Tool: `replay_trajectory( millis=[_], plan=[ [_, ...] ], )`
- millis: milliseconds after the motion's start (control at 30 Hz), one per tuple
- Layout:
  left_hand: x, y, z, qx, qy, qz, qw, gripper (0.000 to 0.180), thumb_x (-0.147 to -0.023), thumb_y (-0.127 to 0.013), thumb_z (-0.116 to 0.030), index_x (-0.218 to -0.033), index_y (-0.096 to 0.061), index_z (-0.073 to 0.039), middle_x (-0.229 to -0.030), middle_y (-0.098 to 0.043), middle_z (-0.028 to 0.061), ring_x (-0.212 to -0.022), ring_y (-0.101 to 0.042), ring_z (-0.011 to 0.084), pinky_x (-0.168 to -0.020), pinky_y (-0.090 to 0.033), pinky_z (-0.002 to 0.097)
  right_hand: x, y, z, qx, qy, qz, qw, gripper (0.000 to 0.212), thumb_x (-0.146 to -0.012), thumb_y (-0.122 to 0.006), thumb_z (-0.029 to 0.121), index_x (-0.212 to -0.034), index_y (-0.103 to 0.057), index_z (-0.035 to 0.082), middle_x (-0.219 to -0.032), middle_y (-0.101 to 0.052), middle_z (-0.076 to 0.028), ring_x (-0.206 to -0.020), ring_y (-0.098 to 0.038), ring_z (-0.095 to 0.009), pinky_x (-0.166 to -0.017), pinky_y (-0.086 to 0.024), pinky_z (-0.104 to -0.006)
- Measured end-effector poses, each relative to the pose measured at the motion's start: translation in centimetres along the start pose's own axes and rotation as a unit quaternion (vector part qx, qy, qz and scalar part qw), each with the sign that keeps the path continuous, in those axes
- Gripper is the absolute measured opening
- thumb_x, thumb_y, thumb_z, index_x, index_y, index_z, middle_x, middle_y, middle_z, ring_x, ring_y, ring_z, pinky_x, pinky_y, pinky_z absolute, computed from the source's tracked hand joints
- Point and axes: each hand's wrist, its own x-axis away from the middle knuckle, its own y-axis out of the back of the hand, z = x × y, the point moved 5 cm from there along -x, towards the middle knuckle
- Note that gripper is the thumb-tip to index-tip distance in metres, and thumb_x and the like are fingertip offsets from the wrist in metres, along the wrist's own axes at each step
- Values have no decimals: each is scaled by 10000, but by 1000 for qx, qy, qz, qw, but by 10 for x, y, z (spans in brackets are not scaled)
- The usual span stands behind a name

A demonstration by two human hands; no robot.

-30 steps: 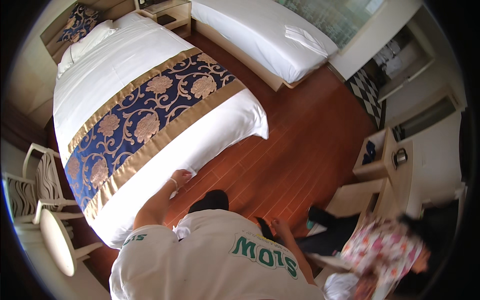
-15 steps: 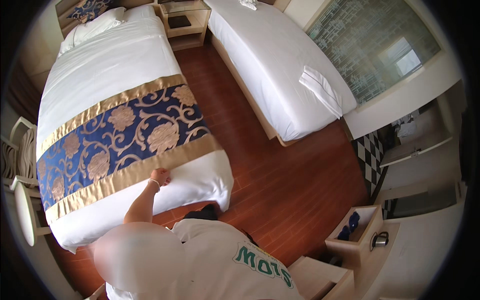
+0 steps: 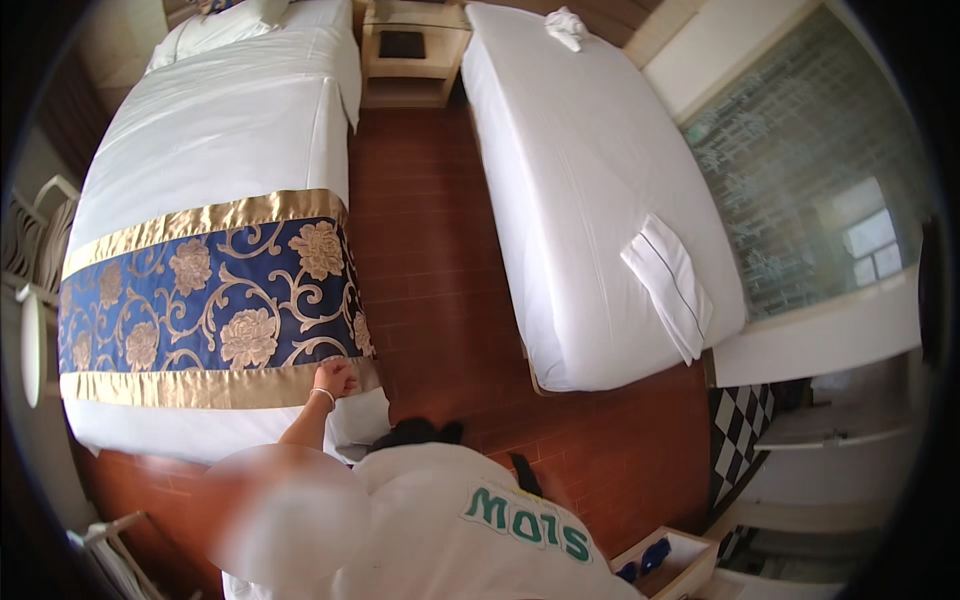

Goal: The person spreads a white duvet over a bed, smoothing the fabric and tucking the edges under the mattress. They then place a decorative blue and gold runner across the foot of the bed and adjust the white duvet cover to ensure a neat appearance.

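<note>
My left hand [image 3: 336, 378], with a pale band on its wrist, is at the near edge of a bed runner [image 3: 165, 388], close to its right corner. The fingers are curled closed on the gold border. Blue cloth with large gold flowers fills the runner between its gold borders. It lies across the foot of a bed [image 3: 220, 140] with white bedding, and its right end drapes over the side. White bedding shows just below my hand. My right hand is not in view. A blurred patch covers part of my left arm.
To the right stands a second white bed [image 3: 590, 170] bearing a folded white cloth [image 3: 670, 290] and a bunched cloth [image 3: 567, 28]. A nightstand [image 3: 408, 92] is between the beds' heads. Chairs [image 3: 40, 345] line the left; an open drawer [image 3: 690, 565] juts out lower right.
My left hand has moved along the runner's near border to close by its right corner. The view has turned, so both beds sit straighter and the drawer is lower in the picture.
</note>
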Motion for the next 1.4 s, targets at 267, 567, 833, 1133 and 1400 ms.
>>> replay_trajectory(
  millis=[267, 567, 833, 1133, 1400],
  plan=[
    [-37, -14, -45, 58, 63, -54, 995, 175, -824, -538, -209, -906, -552, -54, -660, -579, 59, -513, -542, 133, -420, -431, 235, -244, 180, 249, 113, 249, -92, 957, 256, -776, -503, 137, -993, -571, 20, -673, -596, -86, -636, -578, -155, -575, -455, -277],
    [-211, -31, -279, 89, -3, -111, 990, 217, -825, -545, -251, -907, -575, -52, -668, -578, 26, -530, -517, 92, -451, -421, 222, -385, 161, 447, -24, 161, 140, 977, 286, -817, -526, 162, -1081, -534, 54, -830, -604, -55, -684, -573, -124, -597, -463, -228],
    [-395, -17, -476, 189, -113, -184, 958, 255, -817, -552, -253, -969, -579, -49, -772, -582, 3, -657, -515, 71, -540, -434, 220, -558, 250, 601, 60, 127, 187, 972, 284, -805, -503, 123, -1077, -530, 47, -801, -604, -57, -676, -570, -114, -549, -447, -226],
    [-495, 28, -549, 372, -76, -382, 843, 375, -816, -539, -232, -1158, -491, -85, -1043, -550, 13, -896, -514, 110, -631, -486, 292, -754, 231, 1000, 145, 330, 235, 903, 258, -860, -473, 158, -1083, -514, 35, -859, -601, -58, -714, -570, -109, -586, -452, -221],
    [-599, 74, -599, 557, -101, -403, 720, 483, -772, -621, -240, -1191, -443, -77, -1060, -538, 24, -877, -525, 120, -630, -480, 283, -799, 51, 1310, 90, 391, 277, 873, 315, -832, -486, 86, -1140, -475, 22, -1010, -569, -91, -784, -568, -130, -632, -480, -251]
  ],
)
